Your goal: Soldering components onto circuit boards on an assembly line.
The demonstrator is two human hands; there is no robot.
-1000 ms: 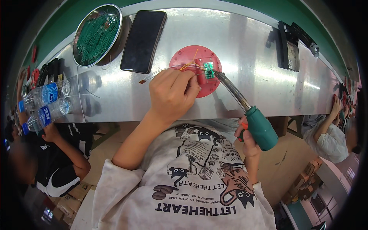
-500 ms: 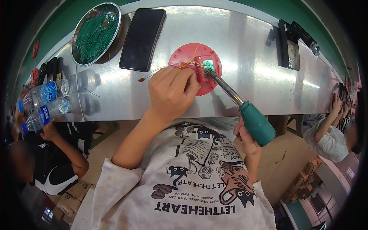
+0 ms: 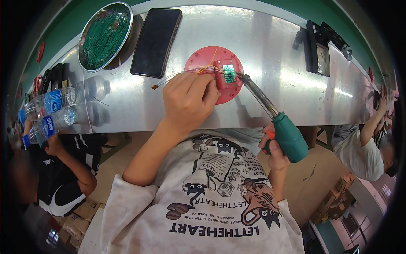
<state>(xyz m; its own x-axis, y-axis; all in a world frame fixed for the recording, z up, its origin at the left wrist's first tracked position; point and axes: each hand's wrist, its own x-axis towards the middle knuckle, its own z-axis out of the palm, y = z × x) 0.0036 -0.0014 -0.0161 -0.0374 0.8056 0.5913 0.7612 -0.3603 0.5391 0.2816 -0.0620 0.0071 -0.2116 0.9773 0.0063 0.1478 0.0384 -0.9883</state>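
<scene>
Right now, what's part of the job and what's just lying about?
In use:
green soldering iron, in right hand
red round casing
green circuit board
thin wires, seemingly in left hand

Probably idle:
black phone
two plastic bottles
metal bowl of green wires (perhaps supplies)
black stand (perhaps the iron's)

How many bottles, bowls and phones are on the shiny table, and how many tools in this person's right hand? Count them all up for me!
Clear plastic blue-capped bottles: 2
Round silver metal bowl: 1
Black rectangular phone: 1
Green-handled tool with metal shaft: 1
Total: 5
</scene>
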